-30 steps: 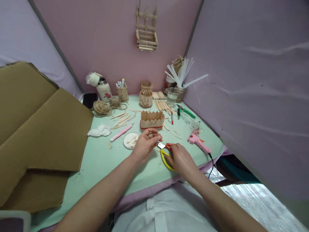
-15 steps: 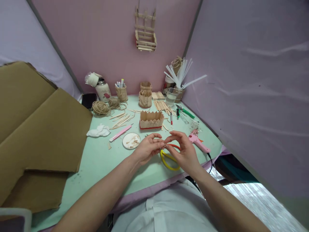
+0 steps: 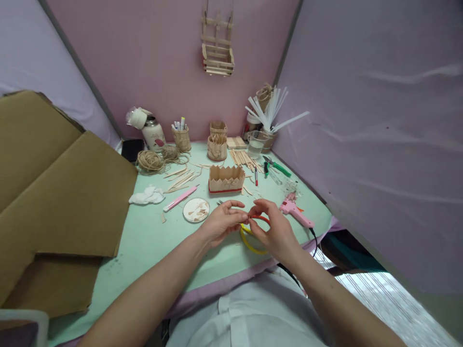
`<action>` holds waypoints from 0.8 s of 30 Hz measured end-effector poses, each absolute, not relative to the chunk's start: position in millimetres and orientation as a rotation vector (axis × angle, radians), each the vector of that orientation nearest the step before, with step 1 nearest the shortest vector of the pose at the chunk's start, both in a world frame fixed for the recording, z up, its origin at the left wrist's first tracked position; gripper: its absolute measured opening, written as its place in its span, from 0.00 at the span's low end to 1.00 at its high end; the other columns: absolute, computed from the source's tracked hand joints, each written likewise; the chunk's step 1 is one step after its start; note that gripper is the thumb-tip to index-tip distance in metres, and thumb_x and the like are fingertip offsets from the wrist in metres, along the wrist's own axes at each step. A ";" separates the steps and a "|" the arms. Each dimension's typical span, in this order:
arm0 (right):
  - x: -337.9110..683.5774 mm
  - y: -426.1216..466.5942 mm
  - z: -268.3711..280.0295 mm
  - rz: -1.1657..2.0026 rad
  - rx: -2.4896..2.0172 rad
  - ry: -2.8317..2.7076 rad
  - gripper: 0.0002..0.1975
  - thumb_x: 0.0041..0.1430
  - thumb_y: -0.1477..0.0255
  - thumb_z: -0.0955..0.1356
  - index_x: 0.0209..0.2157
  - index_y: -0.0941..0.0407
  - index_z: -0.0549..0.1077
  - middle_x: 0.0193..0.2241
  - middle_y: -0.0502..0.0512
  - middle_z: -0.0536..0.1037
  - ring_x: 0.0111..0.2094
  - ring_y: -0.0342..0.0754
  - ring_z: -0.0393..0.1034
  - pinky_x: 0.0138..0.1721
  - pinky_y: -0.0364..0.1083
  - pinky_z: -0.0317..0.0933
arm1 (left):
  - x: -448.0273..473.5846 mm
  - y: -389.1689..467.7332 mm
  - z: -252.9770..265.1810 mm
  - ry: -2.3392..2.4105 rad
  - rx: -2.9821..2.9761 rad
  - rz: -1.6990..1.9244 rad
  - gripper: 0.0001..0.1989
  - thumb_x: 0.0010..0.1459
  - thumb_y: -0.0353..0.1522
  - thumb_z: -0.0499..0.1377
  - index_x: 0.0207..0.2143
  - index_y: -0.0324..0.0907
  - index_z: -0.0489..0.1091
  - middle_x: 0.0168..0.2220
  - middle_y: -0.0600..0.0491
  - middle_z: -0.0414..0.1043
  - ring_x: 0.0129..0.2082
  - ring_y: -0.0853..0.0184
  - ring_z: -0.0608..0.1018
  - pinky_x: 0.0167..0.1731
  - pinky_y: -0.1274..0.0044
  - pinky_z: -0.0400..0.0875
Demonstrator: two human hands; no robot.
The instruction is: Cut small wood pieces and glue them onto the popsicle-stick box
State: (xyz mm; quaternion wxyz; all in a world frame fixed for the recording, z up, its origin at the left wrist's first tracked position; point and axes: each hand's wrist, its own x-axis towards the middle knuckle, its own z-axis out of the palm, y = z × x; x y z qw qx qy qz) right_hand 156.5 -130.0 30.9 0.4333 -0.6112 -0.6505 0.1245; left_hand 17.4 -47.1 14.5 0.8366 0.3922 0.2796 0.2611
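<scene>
my left fingers (image 3: pixel 236 219) and right fingers (image 3: pixel 266 207) pinch close together; i can't tell on what. scissors (image 3: pixel 253 249) show beneath them, the little box (image 3: pixel 224 185) just past. looks like fiddly work, needing gentle pinching.

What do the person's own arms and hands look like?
The left forearm and right forearm are bare, no sleeve in view. The left hand and right hand are ungloved, with no watch or bracelet visible. A pale garment shows between the forearms.
</scene>
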 end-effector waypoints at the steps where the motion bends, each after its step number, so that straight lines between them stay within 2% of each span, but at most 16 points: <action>1: 156.8 -130.0 30.2 0.315 -1.518 -1.618 0.17 0.55 0.74 0.65 0.46 0.53 0.59 0.35 0.54 0.73 0.40 0.49 0.69 0.42 0.53 0.66 | 17.3 -46.9 14.1 0.589 0.825 0.543 0.22 0.41 0.31 0.68 0.39 0.40 0.65 0.30 0.52 0.73 0.27 0.73 0.74 0.26 0.82 0.63; 6: 155.6 -130.4 28.1 0.336 -1.503 -1.606 0.16 0.56 0.73 0.65 0.46 0.52 0.59 0.35 0.54 0.72 0.40 0.49 0.70 0.42 0.53 0.66 | 16.7 -46.3 11.7 0.586 0.805 0.526 0.22 0.41 0.31 0.68 0.39 0.40 0.66 0.30 0.53 0.73 0.26 0.74 0.73 0.26 0.82 0.63; 12: 163.3 -130.7 39.7 0.270 -1.548 -1.649 0.15 0.53 0.71 0.66 0.43 0.53 0.62 0.39 0.54 0.71 0.40 0.48 0.68 0.41 0.49 0.64 | 15.8 -46.2 14.6 0.607 0.797 0.523 0.21 0.42 0.30 0.67 0.39 0.40 0.65 0.31 0.52 0.73 0.28 0.74 0.73 0.26 0.83 0.62; 16: 214.2 -126.3 37.3 0.064 -1.829 -1.619 0.15 0.54 0.67 0.65 0.44 0.55 0.64 0.40 0.57 0.71 0.40 0.51 0.67 0.41 0.50 0.61 | 13.3 -43.1 20.7 0.562 0.771 0.556 0.20 0.43 0.29 0.67 0.38 0.40 0.65 0.30 0.53 0.71 0.28 0.74 0.72 0.25 0.83 0.60; 19: 264.3 -124.7 22.1 -0.040 -2.213 -1.643 0.18 0.52 0.66 0.66 0.43 0.61 0.67 0.41 0.66 0.72 0.44 0.58 0.65 0.45 0.53 0.57 | 10.6 -40.2 24.8 0.465 0.748 0.580 0.19 0.43 0.28 0.66 0.38 0.41 0.65 0.29 0.55 0.69 0.26 0.76 0.70 0.24 0.83 0.60; 21: 289.3 -125.6 10.2 -0.016 -2.448 -1.614 0.20 0.51 0.64 0.66 0.41 0.64 0.69 0.39 0.70 0.72 0.43 0.60 0.66 0.42 0.53 0.57 | 9.0 -38.6 26.1 0.421 0.739 0.586 0.18 0.43 0.28 0.66 0.38 0.41 0.65 0.29 0.55 0.68 0.25 0.77 0.69 0.24 0.84 0.60; 24: 306.1 -127.6 -3.1 0.086 -2.538 -1.590 0.16 0.47 0.63 0.68 0.33 0.62 0.71 0.32 0.67 0.74 0.35 0.59 0.68 0.35 0.50 0.56 | 7.6 -36.9 25.2 0.391 0.725 0.601 0.19 0.43 0.27 0.66 0.38 0.41 0.65 0.29 0.55 0.67 0.24 0.77 0.69 0.24 0.83 0.61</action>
